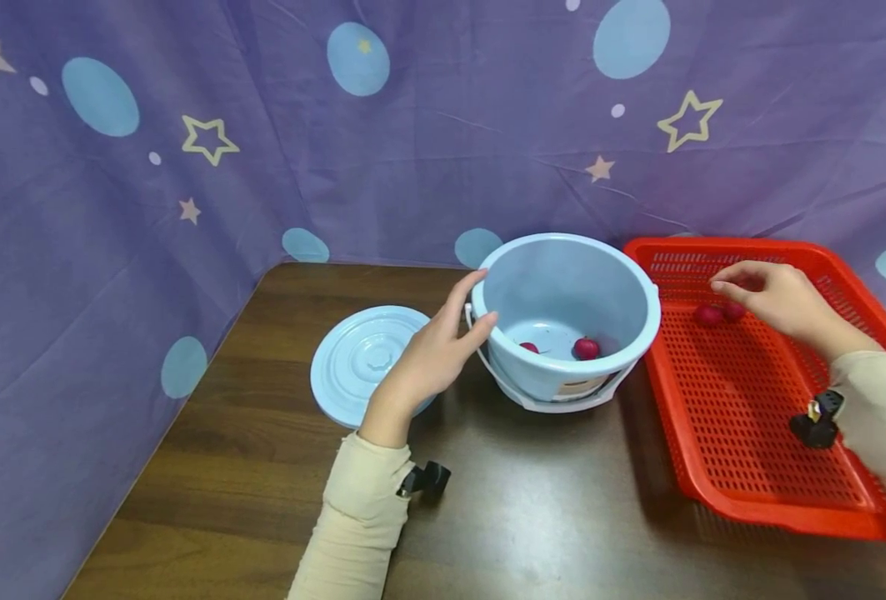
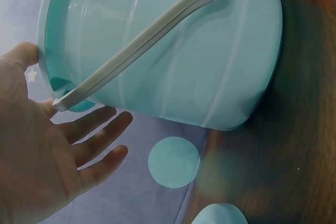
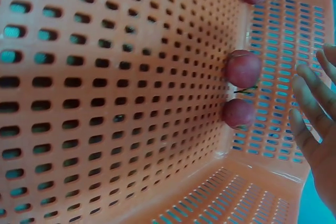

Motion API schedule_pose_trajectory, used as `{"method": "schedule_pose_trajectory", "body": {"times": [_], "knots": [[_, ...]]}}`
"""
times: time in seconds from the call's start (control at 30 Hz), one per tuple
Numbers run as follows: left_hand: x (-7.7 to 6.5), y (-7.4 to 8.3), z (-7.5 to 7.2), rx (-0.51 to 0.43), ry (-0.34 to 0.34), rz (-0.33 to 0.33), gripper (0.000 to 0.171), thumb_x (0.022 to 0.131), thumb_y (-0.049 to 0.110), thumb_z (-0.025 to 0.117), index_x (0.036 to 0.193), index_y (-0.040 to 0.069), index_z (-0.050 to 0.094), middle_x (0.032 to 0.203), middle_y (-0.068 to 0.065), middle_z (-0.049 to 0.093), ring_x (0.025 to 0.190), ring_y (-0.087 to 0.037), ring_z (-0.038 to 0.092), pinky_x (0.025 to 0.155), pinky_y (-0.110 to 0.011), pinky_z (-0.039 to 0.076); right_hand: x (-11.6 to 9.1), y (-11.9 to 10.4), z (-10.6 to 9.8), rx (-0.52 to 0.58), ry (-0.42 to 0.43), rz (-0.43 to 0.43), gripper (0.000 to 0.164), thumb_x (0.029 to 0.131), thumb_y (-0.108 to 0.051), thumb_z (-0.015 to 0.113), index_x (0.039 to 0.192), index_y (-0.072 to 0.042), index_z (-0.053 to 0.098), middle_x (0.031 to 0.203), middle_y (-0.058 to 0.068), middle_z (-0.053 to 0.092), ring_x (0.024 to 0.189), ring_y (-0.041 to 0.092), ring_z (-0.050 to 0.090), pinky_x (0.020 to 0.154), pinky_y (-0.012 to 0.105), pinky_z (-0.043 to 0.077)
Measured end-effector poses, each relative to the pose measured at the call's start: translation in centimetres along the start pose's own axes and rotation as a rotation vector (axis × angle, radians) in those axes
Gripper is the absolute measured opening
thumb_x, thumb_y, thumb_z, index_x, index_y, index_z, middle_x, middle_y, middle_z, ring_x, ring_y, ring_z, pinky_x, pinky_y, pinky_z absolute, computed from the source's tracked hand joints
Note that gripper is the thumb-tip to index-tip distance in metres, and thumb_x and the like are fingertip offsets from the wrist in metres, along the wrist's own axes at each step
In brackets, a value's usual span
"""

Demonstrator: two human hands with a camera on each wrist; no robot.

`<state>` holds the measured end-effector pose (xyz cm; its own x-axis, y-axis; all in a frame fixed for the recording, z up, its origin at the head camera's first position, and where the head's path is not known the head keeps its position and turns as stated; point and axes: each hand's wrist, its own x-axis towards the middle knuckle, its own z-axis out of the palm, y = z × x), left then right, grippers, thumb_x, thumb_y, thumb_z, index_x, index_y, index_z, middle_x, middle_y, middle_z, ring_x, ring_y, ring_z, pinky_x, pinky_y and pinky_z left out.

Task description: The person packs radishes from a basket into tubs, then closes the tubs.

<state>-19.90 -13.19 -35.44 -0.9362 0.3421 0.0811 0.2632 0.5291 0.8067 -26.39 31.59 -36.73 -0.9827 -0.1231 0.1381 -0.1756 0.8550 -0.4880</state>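
My left hand (image 1: 431, 358) touches the left rim of a pale blue bucket (image 1: 525, 375). In the left wrist view the thumb meets the rim, while other fingers spread loosely beside the bucket's handle (image 2: 142, 45). Two round red fruits, one a whole-looking red fruit (image 1: 586, 348), lie at the bottom of the bucket. My right hand (image 1: 776, 300) is over a red slotted basket (image 1: 720, 425), its fingers extended with nothing seen between them. Several small red fruits with thin stems, such as one red fruit (image 3: 243, 70), lie along the basket's far side; their exact kind is unclear.
A round pale blue lid (image 1: 352, 358) lies on the wooden table (image 1: 262, 433) left of the bucket, partly behind my left forearm. The basket stands close to the bucket's right side. A purple patterned cloth (image 1: 427, 167) hangs behind the table.
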Motion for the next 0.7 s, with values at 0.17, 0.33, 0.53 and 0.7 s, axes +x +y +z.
{"method": "schedule_pose_trajectory", "body": {"times": [0.17, 0.33, 0.53, 0.7], "knots": [[0.0, 0.0, 0.0, 0.011, -0.001, -0.001, 0.061, 0.098, 0.065, 0.041, 0.152, 0.053, 0.016, 0.159, 0.009, 0.029, 0.137, -0.023, 0.039, 0.103, -0.055, 0.036, 0.1, 0.5, 0.6, -0.05, -0.054, -0.003, 0.033, 0.098, -0.03, 0.062, 0.112, -0.001, 0.069, 0.101, 0.021, 0.068, 0.079, 0.029, 0.053, 0.073, 0.043, 0.04], [0.0, 0.1, 0.0, 0.021, 0.005, 0.007, 0.061, 0.098, 0.065, 0.041, 0.152, 0.052, 0.017, 0.157, 0.005, 0.033, 0.132, -0.024, 0.045, 0.1, -0.053, 0.04, 0.0, 1.1, 0.9, -0.07, -0.136, 0.028, 0.036, 0.097, -0.027, 0.063, 0.117, 0.003, 0.065, 0.115, 0.03, 0.063, 0.085, 0.034, 0.056, 0.074, 0.049, 0.044], [0.0, 0.1, 0.0, 0.026, 0.009, 0.014, 0.061, 0.098, 0.065, 0.042, 0.153, 0.05, 0.018, 0.155, 0.003, 0.036, 0.126, -0.024, 0.05, 0.096, -0.052, 0.042, 0.0, 1.6, 1.6, -0.059, -0.166, 0.029, 0.039, 0.097, -0.025, 0.064, 0.119, 0.007, 0.062, 0.117, 0.033, 0.061, 0.099, 0.046, 0.058, 0.083, 0.061, 0.042], [-0.1, 0.0, -0.1, 0.028, 0.009, 0.012, 0.061, 0.098, 0.064, 0.041, 0.153, 0.05, 0.018, 0.156, 0.003, 0.035, 0.128, -0.024, 0.049, 0.096, -0.052, 0.042, 0.1, 1.7, 2.4, -0.071, -0.183, -0.004, 0.041, 0.095, -0.025, 0.067, 0.119, 0.008, 0.062, 0.11, 0.031, 0.063, 0.095, 0.044, 0.058, 0.083, 0.062, 0.043]]}}
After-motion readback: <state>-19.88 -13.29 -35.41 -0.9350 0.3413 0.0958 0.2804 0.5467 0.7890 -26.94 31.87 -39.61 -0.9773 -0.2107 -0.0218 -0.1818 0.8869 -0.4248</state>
